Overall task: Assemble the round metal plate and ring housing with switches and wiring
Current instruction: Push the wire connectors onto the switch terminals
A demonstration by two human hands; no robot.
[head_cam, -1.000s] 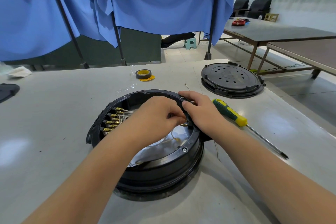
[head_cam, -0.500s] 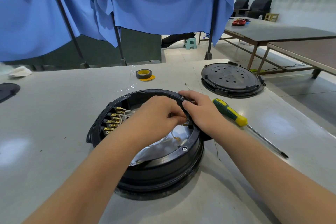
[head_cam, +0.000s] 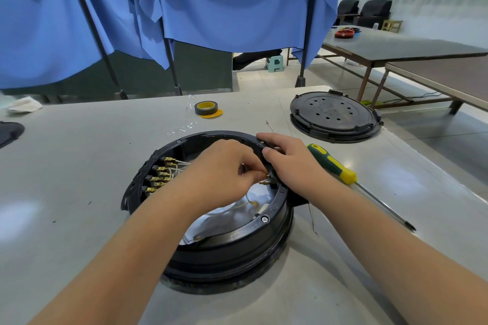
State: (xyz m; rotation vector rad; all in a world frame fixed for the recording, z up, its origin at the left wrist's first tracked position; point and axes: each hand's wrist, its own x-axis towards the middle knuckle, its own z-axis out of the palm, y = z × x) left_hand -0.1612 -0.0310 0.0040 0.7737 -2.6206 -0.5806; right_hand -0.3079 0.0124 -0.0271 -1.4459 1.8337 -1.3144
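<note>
Nothing has moved much: my left hand (head_cam: 224, 174) pinches a brass plug (head_cam: 264, 179); my right hand (head_cam: 293, 163) grasps the ring housing (head_cam: 264, 221). I push gently, straight in.

The ring housing (head_cam: 227, 253) is showing glossy black, its inner metal plate (head_cam: 224, 215) gleaming silver. Brass-gold terminals (head_cam: 158, 178) with white wires (head_cam: 179, 163) are lining its nine o'clock wall. At two o'clock, a screwdriver (head_cam: 331, 163) is lying — green and yellow handle. At twelve o'clock, black tape (head_cam: 206, 107) with a yellow core. Blue cloth (head_cam: 211, 2) is hanging behind the pale grey table (head_cam: 79, 153).
</note>
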